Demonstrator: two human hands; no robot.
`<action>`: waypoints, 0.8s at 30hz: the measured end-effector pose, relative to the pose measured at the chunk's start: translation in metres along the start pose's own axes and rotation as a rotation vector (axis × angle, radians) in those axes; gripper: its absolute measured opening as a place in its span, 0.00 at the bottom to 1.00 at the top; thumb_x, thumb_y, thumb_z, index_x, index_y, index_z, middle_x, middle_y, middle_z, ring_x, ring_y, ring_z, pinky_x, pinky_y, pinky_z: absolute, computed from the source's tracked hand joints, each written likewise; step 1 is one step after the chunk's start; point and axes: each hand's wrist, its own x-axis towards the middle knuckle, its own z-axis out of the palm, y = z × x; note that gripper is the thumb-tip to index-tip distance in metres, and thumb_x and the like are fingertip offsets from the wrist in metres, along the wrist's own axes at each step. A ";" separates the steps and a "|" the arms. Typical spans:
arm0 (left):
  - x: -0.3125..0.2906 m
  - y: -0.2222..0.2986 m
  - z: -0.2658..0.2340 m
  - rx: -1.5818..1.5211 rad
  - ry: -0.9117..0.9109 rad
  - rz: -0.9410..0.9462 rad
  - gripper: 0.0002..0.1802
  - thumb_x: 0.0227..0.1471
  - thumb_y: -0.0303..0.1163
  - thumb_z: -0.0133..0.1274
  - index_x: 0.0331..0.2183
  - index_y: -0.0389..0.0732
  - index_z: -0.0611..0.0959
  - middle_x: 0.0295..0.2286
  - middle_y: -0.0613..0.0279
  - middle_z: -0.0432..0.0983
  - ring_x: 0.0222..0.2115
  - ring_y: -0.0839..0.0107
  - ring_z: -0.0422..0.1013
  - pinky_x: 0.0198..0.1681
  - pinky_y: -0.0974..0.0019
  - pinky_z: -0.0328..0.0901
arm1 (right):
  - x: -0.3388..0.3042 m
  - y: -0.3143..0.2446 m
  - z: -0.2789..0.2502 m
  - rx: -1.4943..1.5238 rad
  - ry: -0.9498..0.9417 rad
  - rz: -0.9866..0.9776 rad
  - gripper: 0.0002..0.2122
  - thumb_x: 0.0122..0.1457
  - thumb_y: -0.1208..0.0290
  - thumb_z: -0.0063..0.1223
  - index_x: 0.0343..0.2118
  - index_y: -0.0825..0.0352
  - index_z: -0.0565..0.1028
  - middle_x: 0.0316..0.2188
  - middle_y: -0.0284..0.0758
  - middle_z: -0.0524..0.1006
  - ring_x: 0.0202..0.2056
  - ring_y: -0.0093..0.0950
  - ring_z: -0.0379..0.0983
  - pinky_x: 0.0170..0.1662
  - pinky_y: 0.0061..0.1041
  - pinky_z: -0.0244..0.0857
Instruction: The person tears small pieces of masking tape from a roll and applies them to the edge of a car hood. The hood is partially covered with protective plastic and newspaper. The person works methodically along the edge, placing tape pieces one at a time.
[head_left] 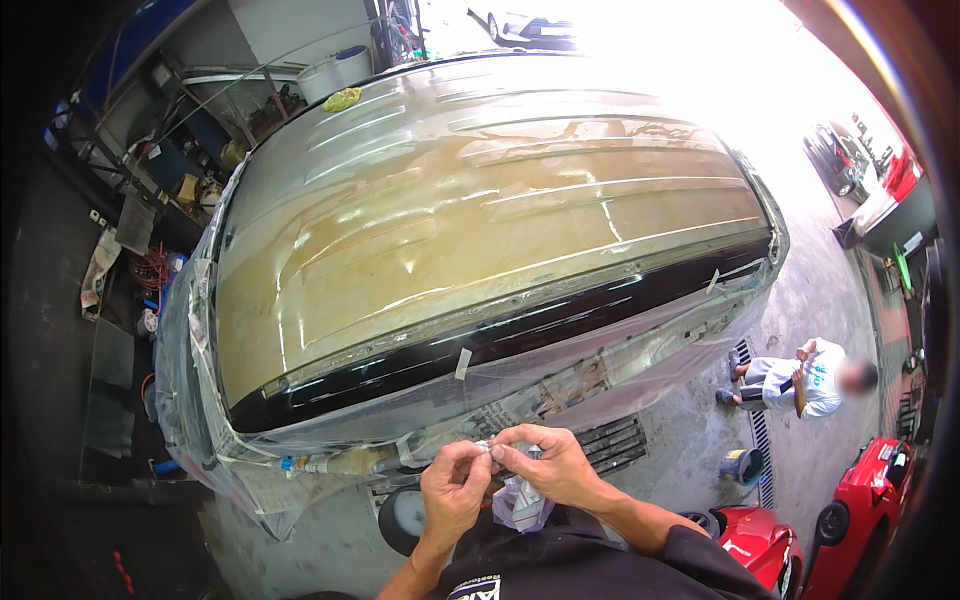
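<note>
Apparently because it is so small, a whitish scrap (485, 446) sits right at the fingertips — thumb and forefinger of the left hand (452, 492) and right hand (552, 467) pinching it between them. A crinkled, translucent bag (522, 505) hangs just below the right hand. Beyond, filmy plastic sheeting (182, 355) and newspaper (560, 393) cover the vehicle's side, presumably as shielding; past them curves the glossy, ribbed, olive-gold roof (400, 250) — a crumpled yellow cloth (342, 99) near its far edge.

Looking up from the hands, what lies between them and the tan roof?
In the head view, newspaper and translucent plastic sheeting, then a glossy black strip with a small white tab, lie between the hands and the roof.
</note>
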 end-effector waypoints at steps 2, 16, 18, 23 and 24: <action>0.003 0.000 0.002 -0.069 0.010 0.009 0.07 0.62 0.17 0.57 0.42 0.35 0.79 0.38 0.59 0.79 0.34 0.80 0.76 0.34 0.74 0.72 | 0.002 -0.005 0.003 -0.052 0.017 -0.024 0.08 0.65 0.74 0.63 0.44 0.72 0.83 0.35 0.36 0.85 0.35 0.18 0.80 0.38 0.21 0.75; 0.034 0.033 0.012 -0.288 0.028 -0.096 0.11 0.59 0.14 0.51 0.38 0.42 0.71 0.31 0.67 0.70 0.28 0.81 0.68 0.32 0.73 0.67 | 0.021 -0.021 0.007 -0.078 0.063 -0.373 0.07 0.57 0.85 0.63 0.38 0.70 0.83 0.34 0.35 0.83 0.37 0.22 0.80 0.41 0.25 0.74; 0.035 0.032 0.004 -0.274 0.013 -0.117 0.11 0.60 0.15 0.50 0.38 0.42 0.71 0.31 0.68 0.69 0.28 0.80 0.68 0.31 0.71 0.66 | 0.030 -0.026 0.002 -0.221 0.026 -0.497 0.11 0.54 0.87 0.61 0.39 0.67 0.84 0.34 0.37 0.83 0.38 0.30 0.82 0.42 0.28 0.76; 0.041 0.054 0.007 -0.430 -0.081 -0.262 0.11 0.59 0.16 0.50 0.40 0.43 0.72 0.31 0.67 0.71 0.27 0.77 0.69 0.30 0.67 0.66 | 0.030 -0.037 -0.017 -0.332 -0.116 -0.565 0.13 0.56 0.86 0.62 0.44 0.66 0.84 0.40 0.39 0.83 0.39 0.32 0.84 0.40 0.28 0.78; 0.040 0.055 0.005 -0.470 -0.098 -0.265 0.10 0.60 0.17 0.50 0.40 0.42 0.73 0.31 0.67 0.71 0.27 0.77 0.69 0.30 0.67 0.66 | 0.029 -0.041 -0.017 -0.354 -0.126 -0.568 0.13 0.57 0.85 0.62 0.44 0.66 0.84 0.40 0.39 0.83 0.39 0.32 0.85 0.40 0.28 0.78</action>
